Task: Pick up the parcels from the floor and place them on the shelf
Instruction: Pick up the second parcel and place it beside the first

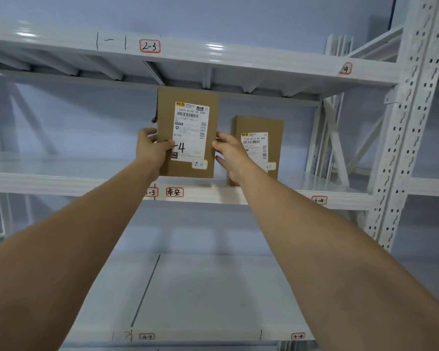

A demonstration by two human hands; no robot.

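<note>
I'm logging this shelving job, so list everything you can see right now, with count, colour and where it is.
Held parcel: one, brown cardboard with a white shipping label, upright at the front of the middle shelf, gripped on both sides.
Second parcel: one, brown cardboard with a white label, standing upright on the same shelf, to the right and further back, partly hidden by the right hand.
Shelf rack: one, white metal, three levels in view; perforated upright post at right.
Location tags: several, white with red borders and handwritten codes, along the front edges of the shelf beams.
Wall: pale blue, behind the rack.
Left hand: on the held parcel's left edge.
Right hand: on the held parcel's right edge.
</note>
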